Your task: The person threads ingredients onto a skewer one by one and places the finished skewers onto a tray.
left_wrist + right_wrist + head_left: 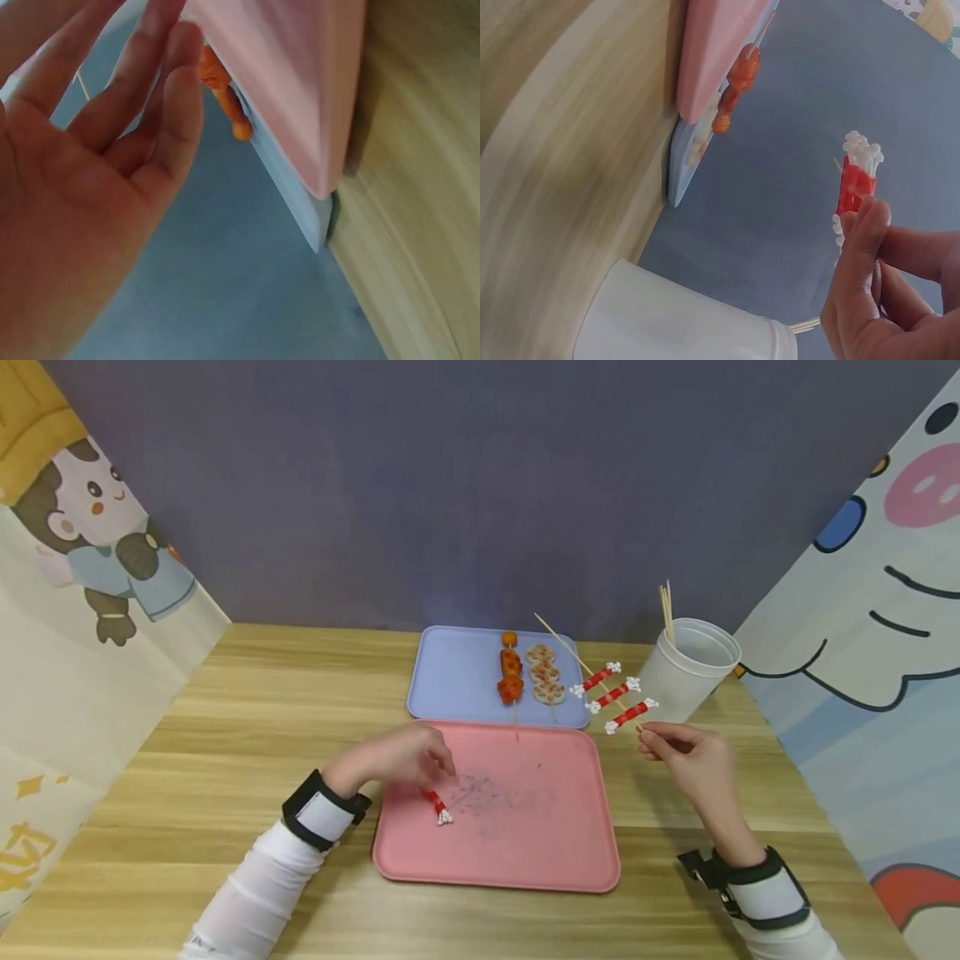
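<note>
My right hand (693,764) pinches the lower end of a thin wooden skewer (558,637) between thumb and fingertips. Threaded crosswise on it are three red pieces with frilled white ends (613,696). In the right wrist view these red-and-white pieces (855,187) rise above the fingertips. Over the left part of the pink tray (547,852) hangs my left hand (401,756), fingers pointing down. Just below it lies one loose red-and-white piece (438,807), partly hidden by the hand. The left wrist view shows loosely bent fingers (135,82) and nothing held.
Behind the pink tray stands a blue tray (453,672), bearing a skewer of orange-red pieces (511,668) and a skewer of lotus-like slices (545,672). A white bucket (678,672) with several bare sticks (667,607) is at the back right, near the grey wall (480,493).
</note>
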Motion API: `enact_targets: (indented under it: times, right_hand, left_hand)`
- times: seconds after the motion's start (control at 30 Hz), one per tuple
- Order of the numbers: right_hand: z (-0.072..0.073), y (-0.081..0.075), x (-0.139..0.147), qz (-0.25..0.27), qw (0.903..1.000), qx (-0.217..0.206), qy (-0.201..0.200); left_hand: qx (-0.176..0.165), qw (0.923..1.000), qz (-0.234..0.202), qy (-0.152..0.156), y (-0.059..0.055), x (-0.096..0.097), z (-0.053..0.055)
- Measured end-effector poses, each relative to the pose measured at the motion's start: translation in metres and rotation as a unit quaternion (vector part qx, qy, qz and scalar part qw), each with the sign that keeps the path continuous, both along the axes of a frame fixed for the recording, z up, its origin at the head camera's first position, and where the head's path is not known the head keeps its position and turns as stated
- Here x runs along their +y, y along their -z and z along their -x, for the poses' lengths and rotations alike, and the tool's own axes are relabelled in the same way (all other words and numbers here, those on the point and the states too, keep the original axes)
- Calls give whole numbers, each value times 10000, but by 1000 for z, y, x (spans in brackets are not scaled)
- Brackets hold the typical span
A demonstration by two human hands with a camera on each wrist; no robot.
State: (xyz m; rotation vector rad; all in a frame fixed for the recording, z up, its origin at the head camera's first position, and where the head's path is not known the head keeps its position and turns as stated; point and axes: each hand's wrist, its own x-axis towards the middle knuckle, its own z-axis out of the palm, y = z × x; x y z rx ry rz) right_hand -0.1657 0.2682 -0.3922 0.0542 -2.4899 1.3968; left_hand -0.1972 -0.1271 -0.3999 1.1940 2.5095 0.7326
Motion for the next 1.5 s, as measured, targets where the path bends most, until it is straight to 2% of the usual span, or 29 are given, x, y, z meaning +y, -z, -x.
enact_targets:
  times: [0.13,0.27,0.37,0.6,0.8,0.93,1.1,1.27,1.33,1.4,1.5]
  right_hand:
    - [0,0,-2,-179,9998,-99,16]
    - [0,0,-2,-172,9997,-170,38]
    - [1,0,-2,-145,9998,-157,51]
    - [1,-2,-3,-37,10000,-81,-14]
    - [-1,-4,-3,-160,9998,-121,-3]
    - [-1,-4,-5,-151,9998,-113,-26]
    - [-2,-8,-9,-317,9994,-109,1]
    - [-5,-16,-16,-397,9992,-7,-71]
    - [-6,-18,-20,-384,9992,74,-128]
    - [-7,-21,-23,-322,9992,139,-183]
    - [-9,-25,-28,-346,9989,211,-225]
  left_hand:
    - [-108,9994,255,226,5,-3,0]
    - [-188,9982,553,148,9,-2,-1]
    - [-172,9979,617,94,10,0,-1]
    - [-125,9985,531,111,11,1,1]
    - [-151,9987,473,121,15,2,3]
    - [-46,9998,202,31,15,-1,6]
    - [148,9985,-307,-434,10,-5,11]
    - [452,9903,-725,-1100,-2,-5,15]
    - [595,9833,-916,-1453,-7,-4,17]
    - [670,9730,-1181,-1864,-13,-2,19]
    - [683,9505,-1671,-2527,-21,2,22]
